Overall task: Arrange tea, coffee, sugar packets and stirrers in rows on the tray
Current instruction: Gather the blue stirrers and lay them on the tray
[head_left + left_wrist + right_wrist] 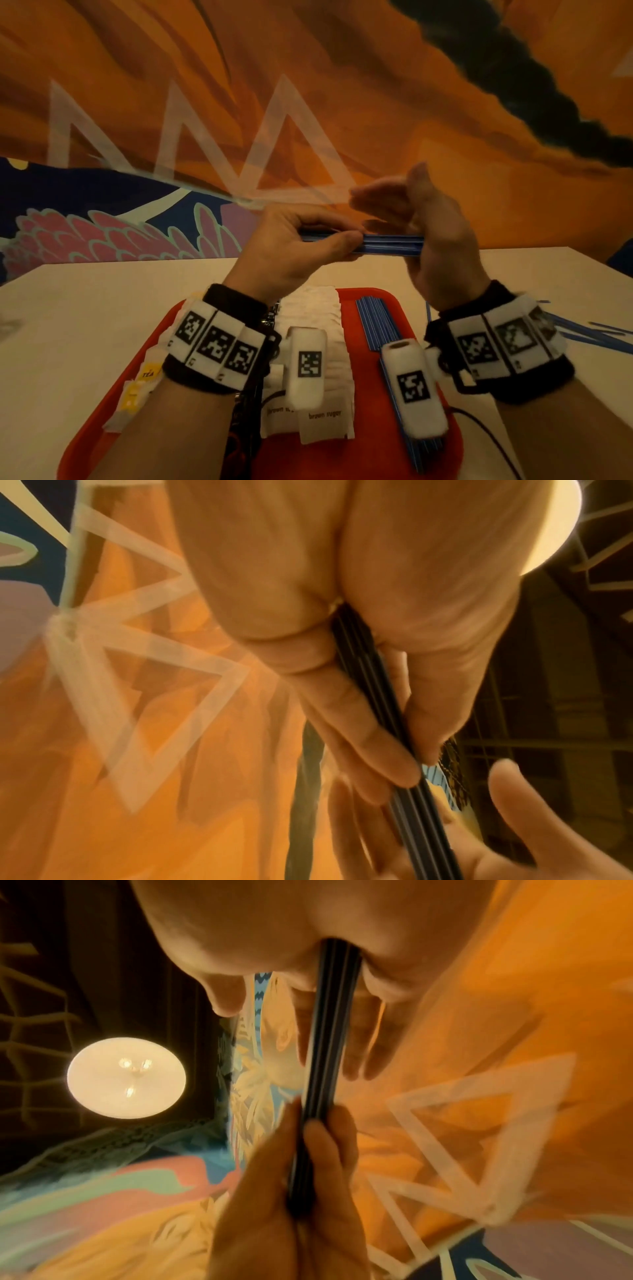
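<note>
The left hand [291,246] is gripping a bundle of blue stirrers [387,242], with the thumb and curled fingers closed round its left part, and is holding it level in the air above the far edge of the red tray [370,455]. The right hand [428,233] is standing upright at the bundle's right end, with its palm pressing against the stick ends and its fingers stretching out straight, closed round nothing. In the left wrist view the sticks [387,718] are running between the thumb and the fingers [359,737] toward the flat palm of the other hand [479,845]. In the right wrist view the bundle [329,1042] is reaching from the heel of the palm down into the pinching fingers [322,1150] of the left hand.

On the tray, a row of blue stirrers [376,325] is lying along the right side, running from far to near. Left of it, white sugar packets [325,421] printed "brown sugar" are lying in an overlapping row in the middle. Tea bags [147,373] with yellow tags are sitting along the left side, partly hidden by the left forearm. More loose blue stirrers [596,334] are lying on the pale table [68,325], to the right of the tray. A painted orange wall [308,85] is rising behind the table.
</note>
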{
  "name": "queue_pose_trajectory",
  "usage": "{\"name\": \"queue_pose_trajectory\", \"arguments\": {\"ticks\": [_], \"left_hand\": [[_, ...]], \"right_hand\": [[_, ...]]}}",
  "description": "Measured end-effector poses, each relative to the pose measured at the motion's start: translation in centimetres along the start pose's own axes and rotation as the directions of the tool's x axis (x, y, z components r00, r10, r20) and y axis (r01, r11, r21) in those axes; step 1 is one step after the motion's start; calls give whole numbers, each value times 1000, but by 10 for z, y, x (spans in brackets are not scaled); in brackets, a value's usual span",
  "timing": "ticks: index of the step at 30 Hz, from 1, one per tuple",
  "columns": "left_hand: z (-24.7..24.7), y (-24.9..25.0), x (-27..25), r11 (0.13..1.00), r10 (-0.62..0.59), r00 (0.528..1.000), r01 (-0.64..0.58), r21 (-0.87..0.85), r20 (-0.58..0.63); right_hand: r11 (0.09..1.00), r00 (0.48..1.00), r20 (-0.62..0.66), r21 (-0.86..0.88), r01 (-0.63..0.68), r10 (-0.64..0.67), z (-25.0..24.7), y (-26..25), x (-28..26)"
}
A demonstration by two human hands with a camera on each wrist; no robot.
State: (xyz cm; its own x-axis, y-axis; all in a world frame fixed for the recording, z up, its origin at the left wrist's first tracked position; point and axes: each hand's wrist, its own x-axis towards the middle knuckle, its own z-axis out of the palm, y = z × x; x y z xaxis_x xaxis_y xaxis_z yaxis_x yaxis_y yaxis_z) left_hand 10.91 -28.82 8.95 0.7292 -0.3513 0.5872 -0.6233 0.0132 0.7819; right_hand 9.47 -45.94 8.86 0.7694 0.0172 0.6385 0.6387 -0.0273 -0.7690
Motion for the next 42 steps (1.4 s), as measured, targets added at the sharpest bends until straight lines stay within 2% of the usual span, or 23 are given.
{"name": "queue_pose_trajectory", "arguments": {"ticks": [4, 6, 8, 10, 11, 13, 15, 18, 21, 23, 24, 26, 28, 29, 31, 33, 35, 37, 42], "left_hand": [[8, -2, -1, 1000, -5, 1000, 5, -5, -6], [6, -3, 0, 1000, 2, 1000, -2, 3, -20], [3, -3, 1, 999, 23, 999, -22, 40, -42], [1, -2, 1, 999, 25, 999, -23, 43, -46], [2, -2, 0, 999, 16, 999, -14, 41, -37], [4, -2, 1, 995, 21, 999, -17, 94, -38], [8, -3, 3, 991, 39, 996, -27, 132, -83], [10, -7, 6, 973, 96, 966, -40, 227, -241], [16, -10, 7, 990, 55, 963, -17, 141, -265], [19, -10, 7, 996, 50, 966, -31, 79, -252], [19, -10, 7, 995, 67, 964, -48, 83, -258], [18, -9, 8, 991, 108, 952, -81, 103, -286], [14, -9, 7, 990, 126, 936, -99, 98, -329], [13, -9, 8, 990, 132, 928, -104, 100, -348], [15, -9, 8, 988, 142, 920, -110, 108, -365], [20, -10, 7, 988, 142, 921, -108, 112, -363], [25, -14, 6, 990, 124, 928, -91, 109, -352], [28, -17, 5, 992, 109, 929, -81, 93, -354], [27, -14, 7, 989, 144, 892, -116, 90, -429]], "right_hand": [[984, 996, 39, -154, 87, -82, 5, 5, -3], [976, 990, 120, -196, 99, -76, -2, 0, -1], [936, 959, 283, -336, 101, -2, -12, -8, 1], [814, 914, 389, -564, 139, 113, -15, -14, 1], [735, 910, 392, -656, 172, 137, -14, -14, 1], [593, 931, 343, -778, 209, 121, -9, -11, -1], [491, 951, 288, -848, 198, 114, -5, -6, -1], [422, 962, 253, -887, 187, 105, -7, -2, 1], [387, 972, 224, -904, 182, 67, -9, 2, 2], [432, 971, 238, -876, 213, 2, -9, 3, 2], [499, 968, 248, -833, 238, -46, -10, 1, 1], [697, 961, 258, -672, 250, -96, -14, -2, 2], [885, 961, 258, -418, 204, -99, -14, -5, 2], [946, 966, 227, -269, 180, -120, -13, -5, 3], [991, 987, 82, 23, 135, -137, -5, -4, 2], [978, 994, -73, 185, 97, -85, 5, -4, 1], [972, 987, -142, 211, 105, -76, 12, -4, -1], [978, 985, -134, 158, 133, -112, 12, -7, -1], [966, 985, 11, -196, 170, -171, 2, -10, 0]]}}
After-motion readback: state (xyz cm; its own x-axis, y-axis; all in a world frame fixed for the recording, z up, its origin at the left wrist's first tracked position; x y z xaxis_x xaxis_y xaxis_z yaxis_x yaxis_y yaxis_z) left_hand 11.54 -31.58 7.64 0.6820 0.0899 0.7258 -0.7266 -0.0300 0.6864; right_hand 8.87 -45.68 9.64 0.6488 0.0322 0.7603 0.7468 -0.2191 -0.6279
